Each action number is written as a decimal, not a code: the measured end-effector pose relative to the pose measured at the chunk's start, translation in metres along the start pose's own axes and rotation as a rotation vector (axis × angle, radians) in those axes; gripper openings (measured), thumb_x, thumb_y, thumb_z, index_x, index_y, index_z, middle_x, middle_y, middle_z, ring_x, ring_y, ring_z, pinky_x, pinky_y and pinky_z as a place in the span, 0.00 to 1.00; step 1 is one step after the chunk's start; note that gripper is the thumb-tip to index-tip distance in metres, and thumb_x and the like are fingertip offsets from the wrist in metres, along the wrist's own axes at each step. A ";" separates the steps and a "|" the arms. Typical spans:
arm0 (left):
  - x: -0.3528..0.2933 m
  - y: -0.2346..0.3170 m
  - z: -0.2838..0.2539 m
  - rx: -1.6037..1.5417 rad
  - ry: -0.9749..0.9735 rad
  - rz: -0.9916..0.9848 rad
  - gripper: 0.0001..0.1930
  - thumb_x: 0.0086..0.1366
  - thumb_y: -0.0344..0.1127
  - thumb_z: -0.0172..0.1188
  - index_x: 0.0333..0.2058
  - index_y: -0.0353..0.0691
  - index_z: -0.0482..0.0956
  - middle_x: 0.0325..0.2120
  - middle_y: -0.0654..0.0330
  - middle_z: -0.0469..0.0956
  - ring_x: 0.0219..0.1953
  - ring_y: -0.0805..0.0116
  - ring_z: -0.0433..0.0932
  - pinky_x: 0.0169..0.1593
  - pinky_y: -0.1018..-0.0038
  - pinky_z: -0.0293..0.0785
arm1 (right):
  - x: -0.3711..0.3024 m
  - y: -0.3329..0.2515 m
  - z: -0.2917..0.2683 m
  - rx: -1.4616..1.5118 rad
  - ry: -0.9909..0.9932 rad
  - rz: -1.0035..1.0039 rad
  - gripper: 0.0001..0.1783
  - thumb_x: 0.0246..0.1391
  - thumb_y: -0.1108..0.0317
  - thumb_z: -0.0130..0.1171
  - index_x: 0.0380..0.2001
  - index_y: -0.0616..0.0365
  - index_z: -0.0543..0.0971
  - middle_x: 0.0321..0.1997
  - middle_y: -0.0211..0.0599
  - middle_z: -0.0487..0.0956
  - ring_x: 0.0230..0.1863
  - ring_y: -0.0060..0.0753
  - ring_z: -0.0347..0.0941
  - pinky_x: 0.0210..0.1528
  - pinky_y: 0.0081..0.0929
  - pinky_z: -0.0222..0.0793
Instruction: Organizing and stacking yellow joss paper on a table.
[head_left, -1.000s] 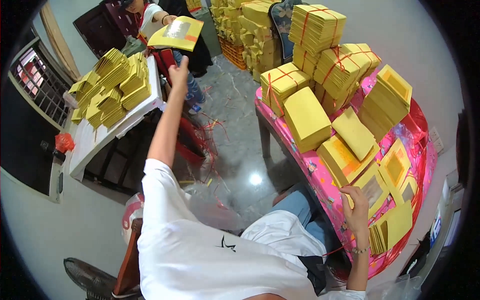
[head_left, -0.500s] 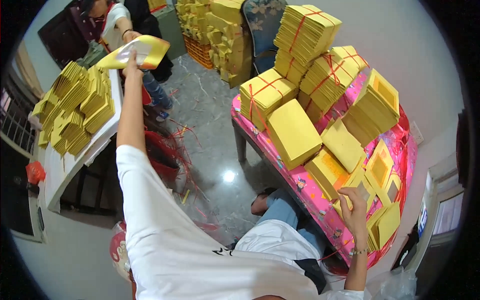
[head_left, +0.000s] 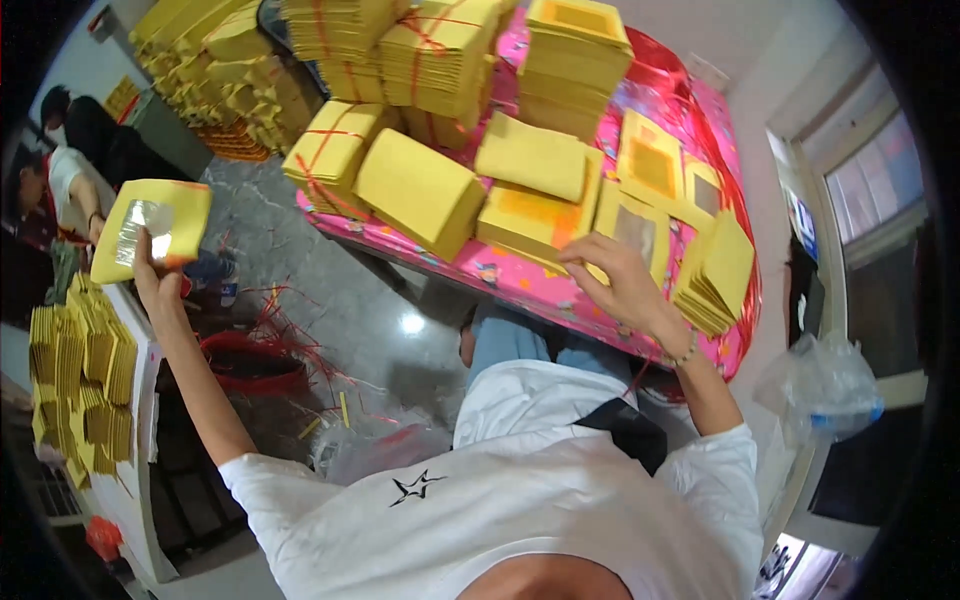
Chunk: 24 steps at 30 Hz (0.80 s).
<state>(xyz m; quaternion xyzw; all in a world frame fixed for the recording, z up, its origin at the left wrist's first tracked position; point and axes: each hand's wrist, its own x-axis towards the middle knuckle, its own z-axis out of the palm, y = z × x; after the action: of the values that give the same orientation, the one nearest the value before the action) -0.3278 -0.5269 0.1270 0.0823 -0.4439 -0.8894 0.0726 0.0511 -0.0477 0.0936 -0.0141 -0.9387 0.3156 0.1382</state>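
My left hand point(head_left: 158, 283) reaches out to the left, gripping a yellow joss paper point(head_left: 190, 212) with a silver foil square and an orange patch. Close behind its left edge is another person's hand point(head_left: 97, 228); whether they touch I cannot tell. Over the front edge of the pink-covered table point(head_left: 480, 268), my right hand point(head_left: 622, 280) hovers with bent fingers, thumb and forefinger apart, holding nothing. Just beyond it lies a yellow stack with an orange print point(head_left: 540, 212), partly under a plain yellow packet point(head_left: 532, 155). Foil-marked sheets point(head_left: 636, 232) lie beside that hand.
Yellow stacks tied with red string point(head_left: 435, 50) stand at the table's back. A fanned yellow bundle point(head_left: 715, 275) lies to the right. Folded yellow stacks point(head_left: 85, 370) cover a white table point(head_left: 146, 500) at left. Red string scraps point(head_left: 285, 320) litter the floor.
My view has turned to the right. My left arm has drawn back from full stretch, bringing the joss paper nearer. The other person's hand was at its far edge before.
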 end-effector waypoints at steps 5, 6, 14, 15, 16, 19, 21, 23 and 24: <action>-0.142 -0.055 0.061 0.122 -0.390 -0.247 0.23 0.63 0.36 0.60 0.55 0.37 0.67 0.50 0.57 0.73 0.51 0.62 0.73 0.55 0.61 0.71 | -0.017 0.008 -0.012 0.113 0.066 -0.096 0.11 0.55 0.67 0.55 0.40 0.60 0.77 0.38 0.42 0.78 0.40 0.41 0.76 0.43 0.31 0.71; -0.169 -0.071 0.078 0.163 -0.426 -0.262 0.24 0.62 0.36 0.60 0.55 0.37 0.67 0.50 0.57 0.73 0.51 0.62 0.73 0.55 0.62 0.71 | -0.021 0.009 -0.015 0.110 0.076 -0.083 0.11 0.55 0.67 0.55 0.40 0.60 0.77 0.38 0.42 0.78 0.40 0.41 0.76 0.43 0.31 0.71; -0.324 -0.150 0.191 0.399 -0.879 -0.518 0.28 0.57 0.37 0.65 0.53 0.35 0.66 0.46 0.59 0.73 0.48 0.69 0.74 0.50 0.70 0.73 | -0.051 -0.001 -0.063 0.881 0.017 0.290 0.32 0.63 0.50 0.48 0.58 0.67 0.62 0.51 0.39 0.71 0.52 0.28 0.69 0.51 0.28 0.68; -0.341 -0.154 0.205 0.444 -0.925 -0.524 0.29 0.56 0.37 0.66 0.54 0.34 0.66 0.46 0.58 0.73 0.48 0.69 0.74 0.49 0.70 0.73 | -0.053 -0.016 -0.070 0.973 0.099 0.325 0.32 0.63 0.49 0.48 0.57 0.67 0.62 0.51 0.40 0.71 0.51 0.27 0.69 0.51 0.28 0.68; -0.357 -0.159 0.219 0.486 -0.979 -0.530 0.29 0.56 0.36 0.66 0.54 0.34 0.65 0.46 0.58 0.73 0.48 0.68 0.74 0.48 0.70 0.74 | -0.057 -0.022 -0.077 1.060 0.188 0.360 0.32 0.63 0.49 0.47 0.57 0.67 0.63 0.51 0.40 0.71 0.50 0.26 0.70 0.50 0.28 0.69; -0.374 -0.195 0.249 0.419 -1.109 -0.534 0.29 0.56 0.35 0.66 0.54 0.33 0.65 0.47 0.57 0.73 0.47 0.68 0.74 0.49 0.72 0.73 | -0.052 0.013 -0.078 1.129 0.247 0.188 0.23 0.62 0.61 0.51 0.54 0.66 0.66 0.47 0.35 0.74 0.46 0.21 0.72 0.47 0.22 0.70; -0.381 -0.210 0.269 0.394 -1.165 -0.615 0.30 0.56 0.36 0.67 0.54 0.33 0.65 0.47 0.58 0.73 0.47 0.68 0.74 0.49 0.72 0.73 | -0.051 0.018 -0.089 1.104 0.385 0.151 0.17 0.60 0.72 0.52 0.51 0.65 0.68 0.42 0.30 0.77 0.41 0.17 0.72 0.44 0.17 0.69; -0.385 -0.224 0.287 0.343 -1.190 -0.652 0.30 0.56 0.37 0.67 0.55 0.34 0.65 0.47 0.58 0.73 0.46 0.68 0.75 0.48 0.73 0.73 | -0.043 0.033 -0.100 1.027 0.450 0.153 0.16 0.60 0.71 0.52 0.50 0.64 0.68 0.41 0.30 0.77 0.40 0.16 0.72 0.42 0.17 0.70; -0.384 -0.233 0.299 0.287 -1.220 -0.691 0.31 0.56 0.38 0.67 0.55 0.34 0.65 0.47 0.58 0.73 0.44 0.68 0.75 0.47 0.74 0.73 | -0.039 0.045 -0.110 0.943 0.518 0.156 0.16 0.60 0.71 0.52 0.50 0.63 0.69 0.40 0.30 0.77 0.38 0.15 0.73 0.40 0.17 0.70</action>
<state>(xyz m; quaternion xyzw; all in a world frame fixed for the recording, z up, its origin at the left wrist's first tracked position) -0.0287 -0.0782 0.1488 -0.2850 -0.4666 -0.6816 -0.4862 0.1150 0.0489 0.1409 -0.0976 -0.6267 0.6979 0.3326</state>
